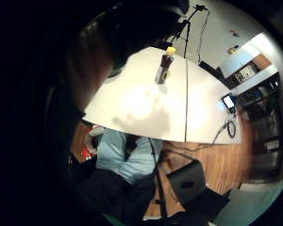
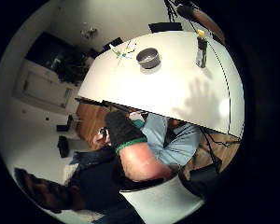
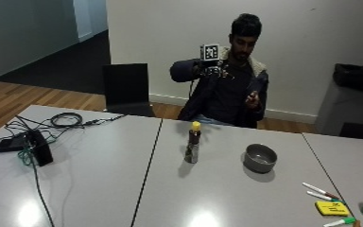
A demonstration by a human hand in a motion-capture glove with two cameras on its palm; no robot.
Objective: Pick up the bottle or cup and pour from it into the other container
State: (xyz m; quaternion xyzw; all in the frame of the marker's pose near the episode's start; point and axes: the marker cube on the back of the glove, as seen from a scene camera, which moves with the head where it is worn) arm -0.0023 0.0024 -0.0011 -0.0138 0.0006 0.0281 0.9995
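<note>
A small bottle (image 3: 194, 143) of dark liquid with a yellow cap stands upright near the middle of the grey table (image 3: 93, 189). A grey bowl (image 3: 259, 157) sits a short way to its side. My gloved right hand (image 3: 211, 70) is raised at shoulder height behind the table's far edge, well above and apart from both, holding nothing. The palm views look down on the bottle (image 1: 164, 66) (image 2: 201, 49) and the bowl (image 2: 148, 57). A shadow of spread fingers falls on the tabletop (image 2: 203, 100). My bare left hand (image 3: 252, 98) is at my chest.
A black device with coiled cables (image 3: 37, 146) lies at one end of the table. Markers and a yellow pad (image 3: 329, 203) lie at the other end. A black chair (image 3: 126, 89) stands behind the table. A seam (image 3: 149, 165) runs between two tabletops.
</note>
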